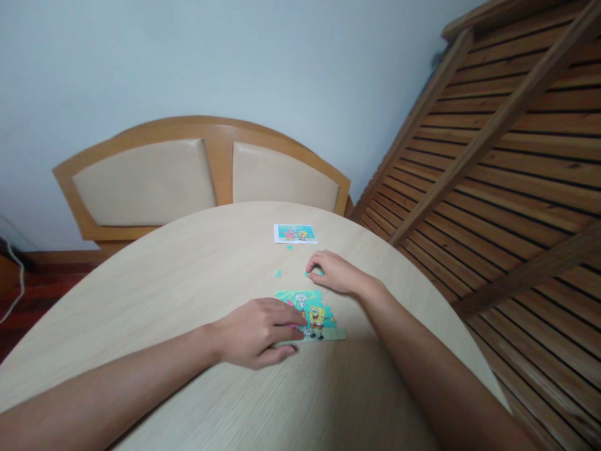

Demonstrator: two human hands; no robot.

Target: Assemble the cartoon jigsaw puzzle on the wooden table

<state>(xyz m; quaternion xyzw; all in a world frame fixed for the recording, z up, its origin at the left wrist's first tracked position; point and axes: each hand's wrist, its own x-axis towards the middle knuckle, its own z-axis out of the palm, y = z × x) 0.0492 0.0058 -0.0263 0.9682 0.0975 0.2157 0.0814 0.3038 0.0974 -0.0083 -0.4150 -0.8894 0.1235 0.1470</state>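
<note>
A partly joined jigsaw puzzle (pixel 317 313) with cartoon figures on turquoise lies on the table, its upper right edge stepped. My left hand (pixel 265 329) rests over its left part, palm down with fingers stretched out, hiding some of the picture. Beyond the puzzle's upper right, my right hand (pixel 331 271) pinches a small turquoise puzzle piece (pixel 307 274) between thumb and fingers, close to the tabletop. Two loose pieces lie apart from it: one piece (pixel 278 274) just above the puzzle, another piece (pixel 289 247) farther off.
A picture card (pixel 295 233) showing similar cartoon figures lies toward the far side of the round wooden table (pixel 188 269). Behind the table stands a padded wooden backrest (pixel 150 181) against the wall. Wooden slats (pixel 493 181) lean along the right. A white cable (pixel 21 282) hangs at far left.
</note>
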